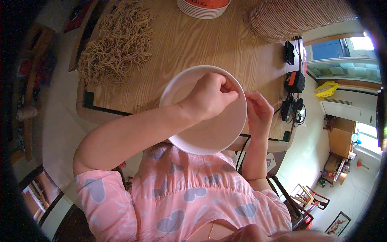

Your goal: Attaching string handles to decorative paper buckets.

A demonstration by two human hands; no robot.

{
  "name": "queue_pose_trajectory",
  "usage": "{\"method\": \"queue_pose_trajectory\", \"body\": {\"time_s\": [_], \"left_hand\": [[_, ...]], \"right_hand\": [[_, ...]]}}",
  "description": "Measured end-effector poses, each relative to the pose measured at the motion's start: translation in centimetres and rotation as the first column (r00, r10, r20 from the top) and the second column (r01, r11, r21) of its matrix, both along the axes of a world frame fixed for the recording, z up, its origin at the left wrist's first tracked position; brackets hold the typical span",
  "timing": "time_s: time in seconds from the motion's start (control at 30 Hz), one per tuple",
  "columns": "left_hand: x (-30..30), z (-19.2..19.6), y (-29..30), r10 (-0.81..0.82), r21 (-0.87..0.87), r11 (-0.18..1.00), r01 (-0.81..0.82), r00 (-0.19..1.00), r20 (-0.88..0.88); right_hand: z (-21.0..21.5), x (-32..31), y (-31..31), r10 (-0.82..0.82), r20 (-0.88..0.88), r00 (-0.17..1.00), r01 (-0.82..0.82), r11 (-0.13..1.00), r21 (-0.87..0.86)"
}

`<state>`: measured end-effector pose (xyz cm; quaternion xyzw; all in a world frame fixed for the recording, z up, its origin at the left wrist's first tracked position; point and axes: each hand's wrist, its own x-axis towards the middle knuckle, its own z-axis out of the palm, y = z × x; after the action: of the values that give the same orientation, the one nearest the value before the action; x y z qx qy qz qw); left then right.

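Observation:
A white round paper bowl is at the table's near edge, its open side up. My left hand reaches into it from the left, with curled fingers and the thumb pressed close to the inner right wall. Whether anything small is between those fingers I cannot make out. Outside the same wall, my right hand has its bent fingertips and thumb at the rim, opposite the left fingertips. The bowl's wall and my left hand's back partly hide both grips.
Loose tan twine lies heaped at the table's left. Stacked orange-and-white paper bowls stand at the far edge. A large cord-wrapped cylinder occupies the far right. Black adapters and cables lie along the wooden table's right edge.

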<state>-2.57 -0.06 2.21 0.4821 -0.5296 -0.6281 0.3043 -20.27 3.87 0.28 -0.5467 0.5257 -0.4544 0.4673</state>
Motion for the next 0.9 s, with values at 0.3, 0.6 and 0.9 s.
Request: {"method": "queue_pose_trajectory", "body": {"time_s": [0.3, 0.6, 0.9], "left_hand": [[-0.2, -0.2, 0.2, 0.054, -0.051, 0.997, -0.055, 0.998, -0.020], [1.6, 4.3, -0.3, 0.114, -0.617, 0.625, 0.478, 0.725, 0.679], [2.8, 4.3, -2.7, 0.056, -0.542, 0.619, 0.569, 0.656, 0.753]], "right_hand": [[-0.5, 0.2, -1.0, 0.029, 0.004, 1.000, -0.029, 0.999, -0.029], [0.6, -0.4, -2.2, 0.049, -0.044, 0.998, -0.050, 0.998, -0.024], [4.4, 1.0, -5.9, 0.224, -0.461, 0.858, -0.312, 0.942, -0.123]]}}
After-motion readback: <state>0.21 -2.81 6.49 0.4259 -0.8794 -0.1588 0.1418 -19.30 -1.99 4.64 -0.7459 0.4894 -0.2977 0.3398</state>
